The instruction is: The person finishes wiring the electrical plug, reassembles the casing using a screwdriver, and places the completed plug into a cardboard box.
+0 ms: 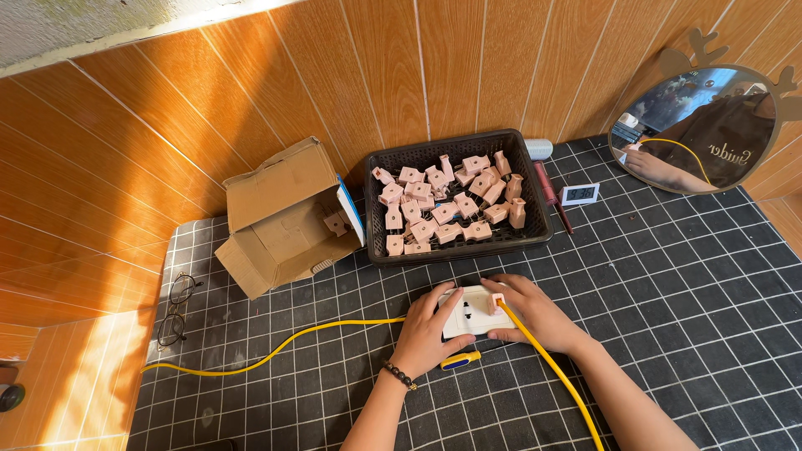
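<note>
- I see a white rectangular socket plate (474,311) flat on the black grid mat (668,284), below the basket (455,196).
- Left hand (426,330) presses it; right hand (526,311) pinches a pink plug (498,302) with yellow cable (547,367).

One head-worn view looks steeply down, close above the tabletop (668,284).

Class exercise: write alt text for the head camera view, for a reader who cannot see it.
Two hands, left hand and right hand, rest on a white socket plate on a black gridded table, with a yellow cable trailing left. Behind sit a dark basket of pink plastic parts and an open cardboard box.
</note>
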